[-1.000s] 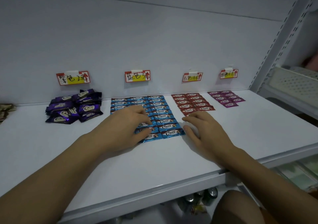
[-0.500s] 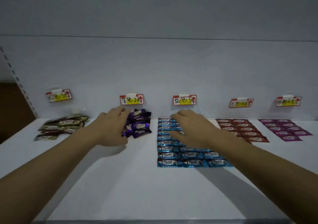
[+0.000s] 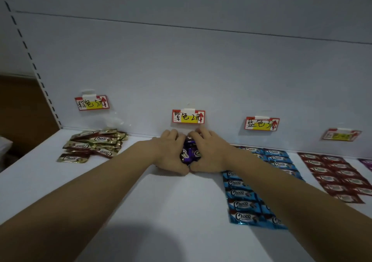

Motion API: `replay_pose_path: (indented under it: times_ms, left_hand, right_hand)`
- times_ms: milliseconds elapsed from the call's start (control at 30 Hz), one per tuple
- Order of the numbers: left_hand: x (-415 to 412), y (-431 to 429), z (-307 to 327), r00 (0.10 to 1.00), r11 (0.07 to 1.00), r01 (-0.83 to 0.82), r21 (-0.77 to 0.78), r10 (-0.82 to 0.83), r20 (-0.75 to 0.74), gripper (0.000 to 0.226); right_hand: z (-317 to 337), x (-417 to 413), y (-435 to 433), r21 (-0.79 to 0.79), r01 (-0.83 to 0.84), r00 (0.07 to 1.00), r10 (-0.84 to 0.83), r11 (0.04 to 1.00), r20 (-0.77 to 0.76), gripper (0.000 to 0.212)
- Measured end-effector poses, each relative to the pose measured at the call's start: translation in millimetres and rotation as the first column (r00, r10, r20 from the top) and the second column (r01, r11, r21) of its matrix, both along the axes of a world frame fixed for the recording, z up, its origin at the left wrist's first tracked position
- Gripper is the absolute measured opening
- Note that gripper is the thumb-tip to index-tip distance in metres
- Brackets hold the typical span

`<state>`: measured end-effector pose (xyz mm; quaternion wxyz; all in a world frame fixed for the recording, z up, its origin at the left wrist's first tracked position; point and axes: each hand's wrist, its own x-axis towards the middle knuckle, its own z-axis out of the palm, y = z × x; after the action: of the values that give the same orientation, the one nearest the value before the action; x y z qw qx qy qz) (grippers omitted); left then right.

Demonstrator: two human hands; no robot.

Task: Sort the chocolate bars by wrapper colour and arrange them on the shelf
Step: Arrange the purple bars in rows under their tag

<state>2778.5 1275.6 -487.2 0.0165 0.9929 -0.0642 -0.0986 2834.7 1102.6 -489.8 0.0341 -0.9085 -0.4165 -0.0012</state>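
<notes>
Your arms reach forward, and your left hand (image 3: 171, 154) and right hand (image 3: 210, 153) cup the purple bars (image 3: 188, 153) between them, thumbs almost touching. The bars lie at the back of the shelf (image 3: 161, 211).

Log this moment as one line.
left hand grips purple bars | right hand grips them too | brown bars heaped | blue bars in rows

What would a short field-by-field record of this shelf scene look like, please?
left hand: holds the purple bars from the left
right hand: holds the purple bars from the right
purple bars: bunched between both hands, below a price label
brown bars: loose pile, far left
blue bars: flat rows, right of the hands
red bars: flat rows, further right
shelf: white
</notes>
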Motion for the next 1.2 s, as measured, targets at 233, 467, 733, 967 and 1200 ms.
replay_pose_path:
  times_ms: [233, 467, 733, 967, 1200]
  left_hand:
    - [-27, 6, -35, 0.917, 0.999, 0.018, -0.034, -0.003, 0.398, 0.082]
    - [-61, 35, -39, 0.908, 0.997, 0.039, -0.062, -0.009, 0.418, 0.073]
    - [-80, 47, -41, 0.905, 0.980, 0.015, -0.198, 0.070, 0.419, 0.067]
    - [-85, 76, -28, 0.947, 0.983, 0.124, -0.135, -0.077, 0.311, 0.079]
    - [-98, 91, -28, 0.944, 0.965, 0.158, -0.207, -0.086, 0.319, 0.075]
  right_hand:
    - [-4, -6, 6, -0.010, 0.077, 0.997, -0.077, 0.997, -0.012, 0.090]
    - [-14, -16, 13, 0.076, 0.218, 0.976, -0.214, 0.973, -0.051, 0.074]
    - [-37, -48, 39, 0.306, 0.365, 0.927, -0.374, 0.879, -0.033, 0.046]
    - [-37, -109, 42, 0.335, 0.345, 0.935, -0.350, 0.877, -0.049, 0.039]
    - [-33, -161, 45, 0.377, 0.277, 0.958, -0.285, 0.884, -0.036, 0.034]
